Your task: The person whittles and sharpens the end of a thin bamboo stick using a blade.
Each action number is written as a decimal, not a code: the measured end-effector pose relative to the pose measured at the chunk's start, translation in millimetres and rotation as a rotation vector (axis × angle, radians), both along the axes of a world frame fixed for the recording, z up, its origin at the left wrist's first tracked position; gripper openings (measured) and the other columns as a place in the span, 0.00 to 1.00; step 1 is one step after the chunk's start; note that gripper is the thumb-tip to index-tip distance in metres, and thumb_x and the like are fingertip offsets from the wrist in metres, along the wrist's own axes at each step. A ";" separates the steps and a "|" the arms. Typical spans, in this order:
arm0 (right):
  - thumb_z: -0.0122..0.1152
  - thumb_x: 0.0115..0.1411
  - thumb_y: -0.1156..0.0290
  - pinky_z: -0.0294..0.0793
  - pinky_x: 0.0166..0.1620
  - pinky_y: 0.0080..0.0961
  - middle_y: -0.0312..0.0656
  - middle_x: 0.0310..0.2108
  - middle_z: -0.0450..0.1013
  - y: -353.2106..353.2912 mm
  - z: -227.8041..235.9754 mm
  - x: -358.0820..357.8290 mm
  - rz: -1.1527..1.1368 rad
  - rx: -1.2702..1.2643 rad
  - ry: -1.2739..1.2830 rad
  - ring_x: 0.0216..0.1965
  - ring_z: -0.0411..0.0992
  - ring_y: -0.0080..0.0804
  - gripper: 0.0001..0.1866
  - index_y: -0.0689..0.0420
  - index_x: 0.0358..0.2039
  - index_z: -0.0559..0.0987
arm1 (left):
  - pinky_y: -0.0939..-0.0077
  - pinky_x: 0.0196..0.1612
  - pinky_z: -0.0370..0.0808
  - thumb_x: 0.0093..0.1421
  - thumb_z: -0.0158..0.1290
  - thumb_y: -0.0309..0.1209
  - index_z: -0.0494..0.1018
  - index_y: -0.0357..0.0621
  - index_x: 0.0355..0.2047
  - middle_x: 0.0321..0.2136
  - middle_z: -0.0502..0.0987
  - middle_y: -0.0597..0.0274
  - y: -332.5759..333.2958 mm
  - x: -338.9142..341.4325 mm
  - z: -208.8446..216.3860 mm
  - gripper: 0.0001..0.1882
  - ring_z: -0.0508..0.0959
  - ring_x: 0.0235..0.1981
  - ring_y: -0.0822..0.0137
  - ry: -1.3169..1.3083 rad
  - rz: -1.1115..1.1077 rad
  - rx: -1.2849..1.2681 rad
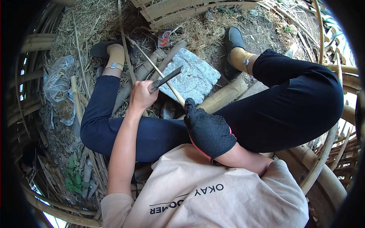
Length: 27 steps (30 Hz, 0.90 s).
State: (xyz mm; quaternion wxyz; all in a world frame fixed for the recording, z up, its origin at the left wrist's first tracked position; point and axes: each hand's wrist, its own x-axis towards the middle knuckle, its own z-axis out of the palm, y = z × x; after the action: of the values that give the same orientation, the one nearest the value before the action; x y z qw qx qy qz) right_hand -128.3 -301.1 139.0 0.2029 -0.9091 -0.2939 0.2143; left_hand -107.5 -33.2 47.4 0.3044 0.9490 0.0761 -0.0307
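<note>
My bare left hand (142, 95) is closed around one end of a dark, narrow knife (167, 79), whose blade points up and to the right over a pale grey stone block (197, 72). In a black textured glove with pink edging, my right hand (209, 129) grips the near end of a thin bamboo strip (159, 72). The strip slants away to the far left, passing under or beside the blade; whether they touch I cannot tell. Its held end is hidden inside the glove.
My bent legs in dark trousers flank the stone. Thick bamboo poles (224, 95) lie around it. A crumpled clear plastic bag (59, 78) is at left, a small red packet (164, 38) beyond the stone. Straw covers the ground, and bamboo lattice (197, 11) rises at the far side.
</note>
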 end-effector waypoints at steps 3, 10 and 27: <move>0.54 0.67 0.67 0.76 0.29 0.44 0.51 0.29 0.76 -0.3 1.4 2.2 0.005 0.008 0.000 0.26 0.78 0.48 0.26 0.67 0.62 0.69 | 0.55 0.26 0.69 0.55 0.57 0.26 0.70 0.33 0.21 0.17 0.70 0.40 -1.3 -9.4 6.7 0.10 0.74 0.24 0.36 -0.046 -0.055 -0.015; 0.54 0.66 0.69 0.76 0.29 0.44 0.51 0.29 0.76 -2.3 3.4 1.7 0.001 0.038 0.038 0.25 0.78 0.48 0.27 0.67 0.63 0.68 | 0.55 0.26 0.68 0.56 0.56 0.27 0.70 0.32 0.22 0.17 0.70 0.40 12.4 -14.7 7.2 0.11 0.74 0.23 0.37 0.044 0.027 0.009; 0.52 0.67 0.68 0.76 0.29 0.45 0.52 0.29 0.76 0.1 7.0 3.1 0.009 0.023 0.073 0.25 0.78 0.49 0.26 0.67 0.63 0.68 | 0.51 0.32 0.73 0.54 0.55 0.29 0.72 0.32 0.22 0.19 0.74 0.38 31.4 -8.3 3.2 0.11 0.77 0.27 0.35 0.104 0.124 0.078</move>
State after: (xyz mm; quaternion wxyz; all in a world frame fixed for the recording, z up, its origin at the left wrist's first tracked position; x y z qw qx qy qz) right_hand -125.2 -301.0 146.0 0.2231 -0.8969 -0.2928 0.2449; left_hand -115.8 -1.8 50.6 0.2644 0.9507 0.1515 -0.0580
